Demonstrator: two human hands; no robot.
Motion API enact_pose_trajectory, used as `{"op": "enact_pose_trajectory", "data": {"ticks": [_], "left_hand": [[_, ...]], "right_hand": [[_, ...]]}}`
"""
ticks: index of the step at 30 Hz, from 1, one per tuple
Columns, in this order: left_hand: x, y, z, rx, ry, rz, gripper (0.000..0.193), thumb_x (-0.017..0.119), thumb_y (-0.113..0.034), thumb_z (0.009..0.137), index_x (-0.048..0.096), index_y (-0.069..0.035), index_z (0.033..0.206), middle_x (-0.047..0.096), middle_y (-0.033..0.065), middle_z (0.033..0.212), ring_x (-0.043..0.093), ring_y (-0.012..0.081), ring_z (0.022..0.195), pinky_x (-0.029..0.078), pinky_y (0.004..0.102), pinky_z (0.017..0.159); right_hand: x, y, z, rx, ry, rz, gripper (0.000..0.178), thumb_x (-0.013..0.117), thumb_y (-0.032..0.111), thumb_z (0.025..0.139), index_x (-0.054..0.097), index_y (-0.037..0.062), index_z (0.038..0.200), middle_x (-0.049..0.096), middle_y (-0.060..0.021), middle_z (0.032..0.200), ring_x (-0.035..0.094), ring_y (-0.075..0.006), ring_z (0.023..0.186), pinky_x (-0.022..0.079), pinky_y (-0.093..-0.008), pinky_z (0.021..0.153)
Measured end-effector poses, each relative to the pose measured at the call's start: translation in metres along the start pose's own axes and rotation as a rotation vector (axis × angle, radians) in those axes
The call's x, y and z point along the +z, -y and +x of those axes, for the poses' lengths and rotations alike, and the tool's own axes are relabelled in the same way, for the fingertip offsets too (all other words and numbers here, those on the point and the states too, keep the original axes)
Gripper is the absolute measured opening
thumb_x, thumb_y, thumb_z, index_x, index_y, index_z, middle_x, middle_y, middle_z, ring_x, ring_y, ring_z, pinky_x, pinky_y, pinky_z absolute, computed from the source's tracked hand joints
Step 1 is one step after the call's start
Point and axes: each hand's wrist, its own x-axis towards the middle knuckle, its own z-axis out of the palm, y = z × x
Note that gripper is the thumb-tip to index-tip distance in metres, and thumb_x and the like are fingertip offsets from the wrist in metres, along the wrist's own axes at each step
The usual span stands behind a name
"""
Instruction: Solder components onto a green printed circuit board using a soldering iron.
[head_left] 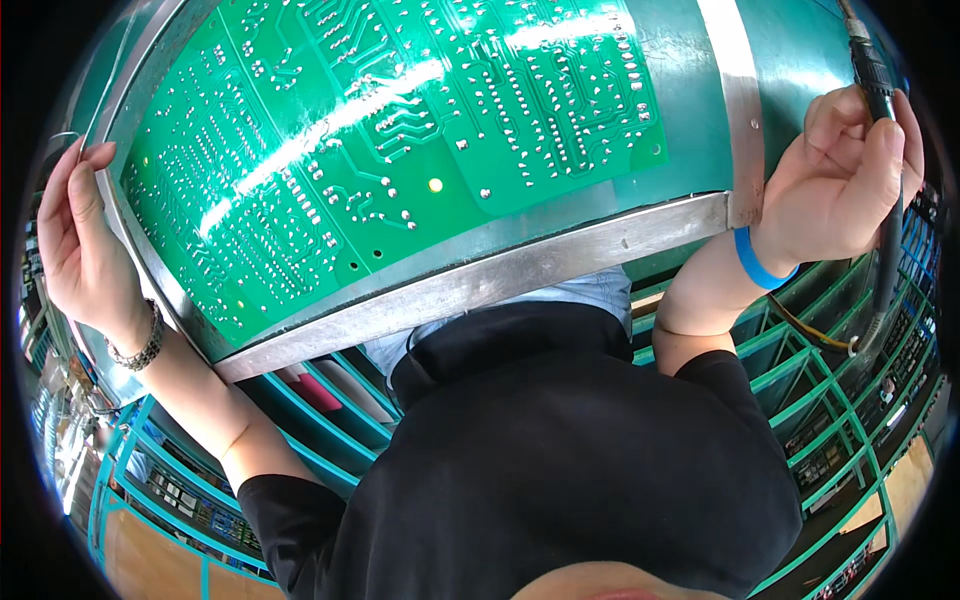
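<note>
A large green circuit board (400, 140), solder side up, lies in a silver metal frame (500, 275) in front of me. My left hand (85, 240), with a beaded bracelet on its wrist, rests against the frame's left edge and pinches a thin wire (62, 135) at its fingertips. My right hand (850, 180), with a blue band on its wrist, is past the frame's right corner. It is closed around a dark pen-like tool (880, 95) with a cable running down from it. The tool's tip is out of view.
My torso in a black shirt (560, 450) fills the lower middle. Teal metal racks (830, 380) holding several circuit boards spread below on both sides. A tan floor (140, 560) shows at the lower left and right.
</note>
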Motion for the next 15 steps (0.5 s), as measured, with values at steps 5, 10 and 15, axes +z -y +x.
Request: {"op": "enact_pose_trajectory", "data": {"ticks": [5, 10, 15], "left_hand": [[-0.012, -0.060, -0.011, 0.476, 0.237, -0.087, 0.011, 0.051, 0.005, 0.081, 0.057, 0.010, 0.088, 0.061, 0.0176, 0.082, 0.058, 0.0240, 0.079, 0.046, 0.0336, 0.077], [0.003, -0.114, -0.024, 0.433, 0.494, -0.045, 0.009, 0.052, 0.004, 0.080, 0.058, 0.009, 0.085, 0.059, 0.0153, 0.083, 0.055, 0.0223, 0.080, 0.042, 0.0320, 0.078], [0.028, -0.119, -0.013, 0.499, 0.630, 0.071, 0.010, 0.053, 0.000, 0.081, 0.060, 0.002, 0.087, 0.056, 0.0110, 0.088, 0.053, 0.0190, 0.087, 0.040, 0.0260, 0.079]], "right_hand": [[-0.009, 0.007, 0.004, 0.067, 0.068, 0.163, 0.029, 0.040, 0.008, 0.085, 0.042, -0.0085, 0.109, 0.052, -0.0214, 0.080, 0.038, -0.0151, 0.057, 0.030, -0.0250, 0.049], [-0.042, 0.035, -0.012, 0.176, 0.353, 0.492, 0.034, 0.041, 0.020, 0.090, 0.044, 0.0006, 0.118, 0.050, -0.0176, 0.091, 0.036, -0.0138, 0.061, 0.030, -0.0259, 0.056], [-0.058, 0.051, -0.029, 0.147, 0.476, 0.272, 0.039, 0.046, 0.034, 0.088, 0.045, 0.0036, 0.112, 0.049, -0.0125, 0.077, 0.040, -0.0122, 0.054, 0.033, -0.0233, 0.048]]}}
